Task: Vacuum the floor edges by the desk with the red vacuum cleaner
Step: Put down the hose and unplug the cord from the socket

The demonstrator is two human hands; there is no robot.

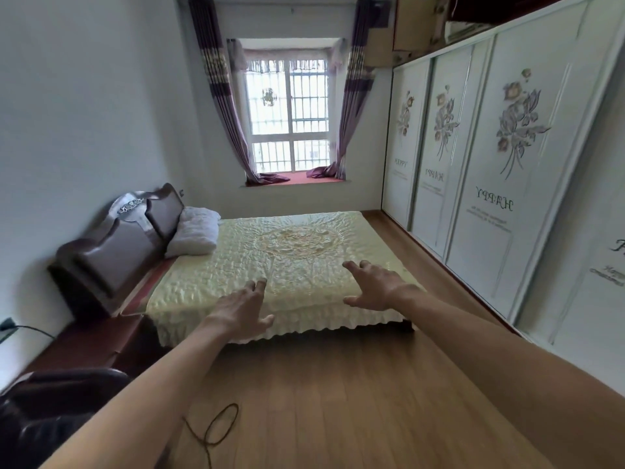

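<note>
Two bare arms reach forward. The left hand (pixel 241 308) and right hand (pixel 372 286) have fingers spread, holding nothing, above the brown wooden plank floor (pixel 338 401) before a cream quilted bed (pixel 287 258) — where the red vacuum cleaner is, cannot tell.

Daylight comes through a barred window (pixel 289 110) framed by purple striped curtains (pixel 218 79) in the far white wall (pixel 304 199). A bed with a cream quilted cover (pixel 287 252) and dark brown padded headboard (pixel 115 245) stands on the light brown wooden plank floor (pixel 338 401), near white sliding wardrobe doors with flower prints (pixel 490 164)
</note>
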